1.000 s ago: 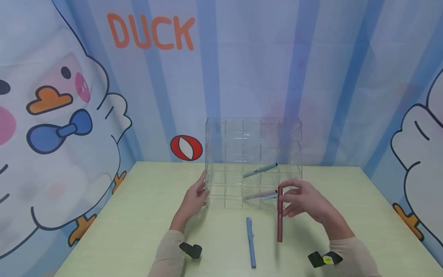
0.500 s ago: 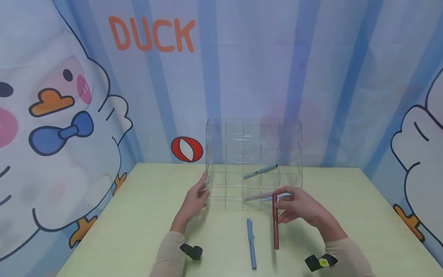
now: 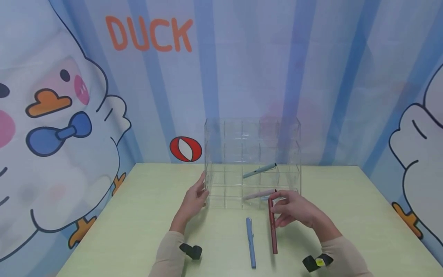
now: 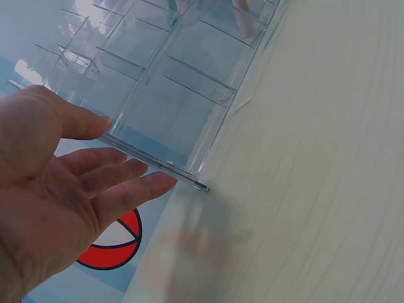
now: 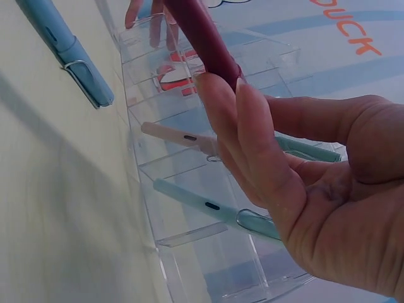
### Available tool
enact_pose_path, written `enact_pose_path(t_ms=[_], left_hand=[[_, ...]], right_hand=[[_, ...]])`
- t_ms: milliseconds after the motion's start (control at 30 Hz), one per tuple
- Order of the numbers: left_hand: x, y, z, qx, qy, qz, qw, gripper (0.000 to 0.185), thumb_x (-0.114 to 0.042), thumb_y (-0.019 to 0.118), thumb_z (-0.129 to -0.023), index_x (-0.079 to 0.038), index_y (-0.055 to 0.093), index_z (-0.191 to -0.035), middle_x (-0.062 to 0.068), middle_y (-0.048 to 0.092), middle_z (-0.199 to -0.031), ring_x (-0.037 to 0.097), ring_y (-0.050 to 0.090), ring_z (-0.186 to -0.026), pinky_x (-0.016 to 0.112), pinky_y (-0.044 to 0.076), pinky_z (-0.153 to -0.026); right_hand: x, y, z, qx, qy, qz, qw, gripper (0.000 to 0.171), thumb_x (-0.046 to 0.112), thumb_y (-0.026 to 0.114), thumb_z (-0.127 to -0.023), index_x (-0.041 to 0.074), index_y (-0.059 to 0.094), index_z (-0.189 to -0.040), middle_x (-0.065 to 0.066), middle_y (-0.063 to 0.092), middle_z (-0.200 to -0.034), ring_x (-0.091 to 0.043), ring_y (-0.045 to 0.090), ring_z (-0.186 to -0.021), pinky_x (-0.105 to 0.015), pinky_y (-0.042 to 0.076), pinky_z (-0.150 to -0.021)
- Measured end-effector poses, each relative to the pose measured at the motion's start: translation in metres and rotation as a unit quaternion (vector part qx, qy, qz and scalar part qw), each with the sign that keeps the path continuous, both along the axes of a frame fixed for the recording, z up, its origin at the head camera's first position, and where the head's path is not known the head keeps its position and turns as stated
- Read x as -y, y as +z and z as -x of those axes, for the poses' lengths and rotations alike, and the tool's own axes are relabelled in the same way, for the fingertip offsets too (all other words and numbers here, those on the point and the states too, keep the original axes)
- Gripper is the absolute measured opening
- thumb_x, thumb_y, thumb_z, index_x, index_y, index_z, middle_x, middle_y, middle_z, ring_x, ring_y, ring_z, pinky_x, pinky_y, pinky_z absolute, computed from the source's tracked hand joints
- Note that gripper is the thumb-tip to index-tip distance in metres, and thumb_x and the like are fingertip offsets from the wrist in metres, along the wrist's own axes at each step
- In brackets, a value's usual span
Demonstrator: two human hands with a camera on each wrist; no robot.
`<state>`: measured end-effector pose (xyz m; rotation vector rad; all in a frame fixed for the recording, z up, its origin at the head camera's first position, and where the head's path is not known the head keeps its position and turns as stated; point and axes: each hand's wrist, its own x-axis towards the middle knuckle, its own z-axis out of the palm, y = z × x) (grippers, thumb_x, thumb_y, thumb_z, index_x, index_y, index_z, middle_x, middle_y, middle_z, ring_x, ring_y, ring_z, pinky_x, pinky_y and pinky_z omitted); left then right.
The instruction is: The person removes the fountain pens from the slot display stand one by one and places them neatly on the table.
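My left hand (image 3: 194, 198) holds the left side panel of a clear acrylic compartment rack (image 3: 225, 187); in the left wrist view the thumb lies on one face of the panel edge, the fingers on the other. My right hand (image 3: 298, 211) pinches a dark red pen (image 3: 273, 234) near its upper end, almost upright, in front of the rack's lower right part. A blue pen (image 3: 250, 243) with a clip lies on the table, left of the red one. Inside the rack rest a green pen (image 3: 260, 170), a pale pink pen (image 3: 257, 194) below it, and a mint pen (image 5: 189, 196).
The rack stands on a pale yellow-green table (image 3: 138, 227) near its back edge. Behind it hangs a striped blue curtain (image 3: 249, 69) printed with ducks and a red ball. Each wrist wears a small black camera.
My right hand has moved left and toward the front, carrying the red pen closer to the blue pen. The left hand stays at the rack's side.
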<state>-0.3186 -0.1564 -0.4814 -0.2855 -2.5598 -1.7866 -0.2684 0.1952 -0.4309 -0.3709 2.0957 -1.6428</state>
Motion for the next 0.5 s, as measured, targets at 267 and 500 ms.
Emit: enact_pose_path(t_ms=[267, 500], left_hand=[[0.001, 0.000, -0.001, -0.004, -0.009, -0.010, 0.9999, 0.072, -0.006, 0.051, -0.103, -0.033, 0.018, -0.161, 0.016, 0.034, -0.159, 0.041, 0.046, -0.135, 0.048, 0.055, -0.086], [0.001, -0.001, 0.000, -0.004, -0.005, -0.007, 1.0000, 0.073, -0.004, 0.051, -0.102, -0.034, 0.018, -0.160, 0.015, 0.035, -0.158, 0.040, 0.046, -0.135, 0.049, 0.055, -0.086]], right_hand=[[0.008, -0.009, -0.002, 0.012, 0.011, -0.001, 1.000, 0.050, 0.008, 0.061, -0.098, -0.011, 0.042, -0.140, -0.019, 0.069, -0.101, -0.032, 0.073, -0.072, -0.048, 0.059, -0.066], [0.017, -0.019, -0.002, 0.014, 0.020, -0.005, 1.000, 0.052, 0.008, 0.063, -0.096, -0.014, 0.042, -0.139, -0.018, 0.070, -0.098, -0.031, 0.073, -0.070, -0.043, 0.060, -0.063]])
